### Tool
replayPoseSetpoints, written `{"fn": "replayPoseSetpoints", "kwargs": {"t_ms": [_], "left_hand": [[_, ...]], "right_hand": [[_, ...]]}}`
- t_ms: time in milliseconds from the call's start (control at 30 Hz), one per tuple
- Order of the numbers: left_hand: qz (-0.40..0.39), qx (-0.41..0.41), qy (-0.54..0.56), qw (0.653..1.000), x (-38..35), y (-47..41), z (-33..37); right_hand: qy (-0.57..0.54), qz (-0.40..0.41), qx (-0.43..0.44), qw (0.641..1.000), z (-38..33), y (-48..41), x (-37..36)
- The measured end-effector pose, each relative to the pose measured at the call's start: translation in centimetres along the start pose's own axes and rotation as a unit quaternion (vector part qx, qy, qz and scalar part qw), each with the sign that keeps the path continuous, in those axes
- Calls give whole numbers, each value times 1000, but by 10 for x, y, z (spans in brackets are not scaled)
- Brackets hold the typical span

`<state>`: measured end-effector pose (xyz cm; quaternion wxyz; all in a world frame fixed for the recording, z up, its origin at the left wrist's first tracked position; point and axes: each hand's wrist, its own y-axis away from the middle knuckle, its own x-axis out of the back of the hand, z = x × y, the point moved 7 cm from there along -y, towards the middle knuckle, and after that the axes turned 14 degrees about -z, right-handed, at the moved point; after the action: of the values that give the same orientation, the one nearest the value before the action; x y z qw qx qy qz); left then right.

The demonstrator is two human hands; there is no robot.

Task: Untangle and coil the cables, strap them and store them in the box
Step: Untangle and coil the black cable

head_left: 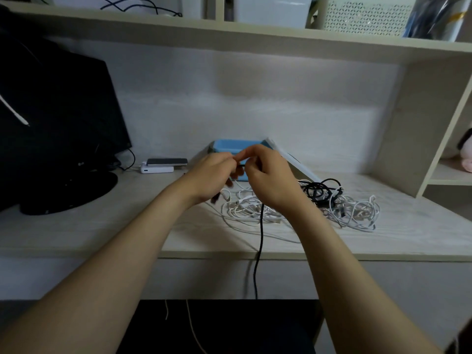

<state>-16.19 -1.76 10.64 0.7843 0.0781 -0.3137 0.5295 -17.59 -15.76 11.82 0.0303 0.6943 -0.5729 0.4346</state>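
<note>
Pinching a black cable (261,233), the left hand (212,175) and right hand (270,177) are holding it in front of the blue box (229,146), each grip curling tight round it. Its tail is dangling over the front edge of the worktop (76,226); the tangled pile (352,210) is lying beneath and right, open room sitting left.

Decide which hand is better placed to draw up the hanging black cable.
Right, probably: the black cable hangs straight below the right hand; the left hand holds only its upper part.

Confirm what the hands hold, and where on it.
Black cable: right hand and left hand both pinch its upper stretch; the rest hangs down.
</note>
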Motion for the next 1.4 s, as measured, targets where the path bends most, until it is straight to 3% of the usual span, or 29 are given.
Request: {"fn": "replayPoseSetpoints", "kwargs": {"t_ms": [100,200,267,367,467,567,667,733,833,900,1000,1067,1167,1333,1400], "left_hand": [[-70,25,173,982,-19,1,-1],[-108,-4,305,946,-25,3,8],[-96,-31,392,915,-21,1,15],[-58,-66,450,889,-12,1,27],[-9,-70,414,907,-2,-9,20],[63,-32,312,948,14,-17,2],[76,-12,195,978,20,-18,-8],[86,-4,129,988,21,-17,-14],[77,-20,55,995,17,-15,-12],[75,-12,46,996,13,-15,-13],[24,25,89,995,-1,-17,-19],[-13,38,95,995,-8,-15,-20],[-54,42,72,995,-14,-13,-23],[-90,68,139,984,-19,-12,-23],[-122,74,140,980,-23,-8,-20]], "right_hand": [[-59,67,22,996,9,0,2],[-111,96,12,989,25,1,-1],[-175,42,-42,983,37,4,-16],[-285,-99,-143,943,44,20,-51],[-317,-229,-218,894,43,39,-78],[-255,-310,-267,876,42,52,-88],[-207,-394,-306,841,40,63,-94],[-173,-455,-293,823,41,68,-96],[-144,-492,-218,830,42,69,-98],[-135,-438,-192,868,44,59,-91],[-19,-277,-94,956,29,32,-64],[12,-175,-51,983,21,21,-46],[-20,-95,-33,995,20,18,-30],[54,100,69,991,15,27,-16],[102,118,75,985,19,26,-18]]}}
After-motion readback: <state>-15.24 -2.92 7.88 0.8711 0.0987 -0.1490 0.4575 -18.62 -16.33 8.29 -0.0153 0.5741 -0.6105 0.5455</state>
